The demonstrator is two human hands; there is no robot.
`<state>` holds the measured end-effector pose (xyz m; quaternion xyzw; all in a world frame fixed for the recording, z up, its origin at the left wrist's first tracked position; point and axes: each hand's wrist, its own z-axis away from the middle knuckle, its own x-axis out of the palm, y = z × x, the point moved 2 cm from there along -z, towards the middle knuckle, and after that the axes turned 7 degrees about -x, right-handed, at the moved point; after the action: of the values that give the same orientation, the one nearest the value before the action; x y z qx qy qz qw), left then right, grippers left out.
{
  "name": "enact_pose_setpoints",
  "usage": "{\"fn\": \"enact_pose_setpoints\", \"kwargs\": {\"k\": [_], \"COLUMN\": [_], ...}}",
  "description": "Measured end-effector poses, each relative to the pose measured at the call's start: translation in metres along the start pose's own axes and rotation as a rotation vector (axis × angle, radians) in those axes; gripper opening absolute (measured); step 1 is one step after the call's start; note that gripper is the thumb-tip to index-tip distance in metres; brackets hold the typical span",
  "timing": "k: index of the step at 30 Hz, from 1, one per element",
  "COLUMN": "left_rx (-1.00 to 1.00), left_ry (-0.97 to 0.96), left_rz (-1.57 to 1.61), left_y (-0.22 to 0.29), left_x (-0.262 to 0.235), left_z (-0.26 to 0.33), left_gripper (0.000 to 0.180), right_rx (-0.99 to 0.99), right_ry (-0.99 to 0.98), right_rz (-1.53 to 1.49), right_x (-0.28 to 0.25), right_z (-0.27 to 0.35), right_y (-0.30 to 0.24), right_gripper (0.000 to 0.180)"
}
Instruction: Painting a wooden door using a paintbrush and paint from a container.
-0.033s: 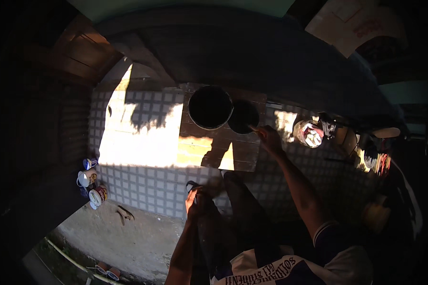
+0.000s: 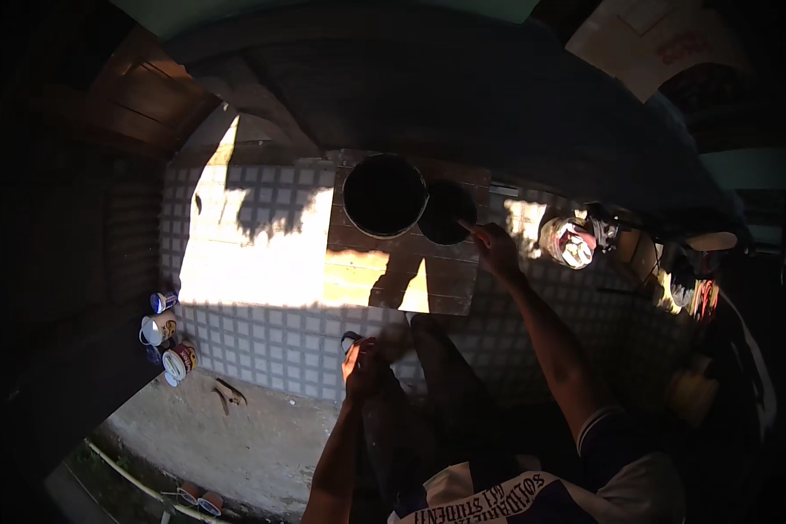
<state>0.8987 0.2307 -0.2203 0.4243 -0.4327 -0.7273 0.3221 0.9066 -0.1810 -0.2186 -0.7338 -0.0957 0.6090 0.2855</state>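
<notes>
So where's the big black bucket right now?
In the head view the big black bucket stands on the wooden board near the middle, up from the person. A smaller dark round lid sits just to its right, where the right hand reaches.

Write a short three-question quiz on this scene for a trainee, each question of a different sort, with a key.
1. True or false: the right hand reaches out to the dark round lid that lies beside the black bucket.
2. What do the bucket and lid rest on?
A. bare concrete
B. a wooden board on the tiled floor
C. a chair
3. Fill in: the left hand is drawn in near the person's ____, over the tiles, with something small and dark at its fingers.

Key: 1 true; 2 B; 3 knee. What the small dark thing is cannot be told, nor whether a thin tool is in the right hand.
</notes>
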Motion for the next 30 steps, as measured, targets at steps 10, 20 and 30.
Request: {"fn": "enact_pose_setpoints", "kwargs": {"k": [10,20,30], "left_rx": [-0.108,-0.899,-0.939], "left_ry": [-0.043,-0.340,-0.347], "left_rz": [0.339,1.108,1.185], "left_y": [-0.026,-0.046,-0.063], "left_x": [0.179,0.247,0.239], "left_z": [-0.133,-0.176,-0.178], "left_gripper": [0.027,0.036,0.058], "right_rx": [-0.403,-0.331,-0.230], "right_ry": [-0.076,-0.189,0.049], "right_rz": [0.253,0.326,0.170], "right_x": [0.059,0.044,0.023], "right_z": [-0.009,-0.039,-0.017], "right_y": [0.012,0.022,0.016], "right_gripper": [0.047,0.053,0.059]}}
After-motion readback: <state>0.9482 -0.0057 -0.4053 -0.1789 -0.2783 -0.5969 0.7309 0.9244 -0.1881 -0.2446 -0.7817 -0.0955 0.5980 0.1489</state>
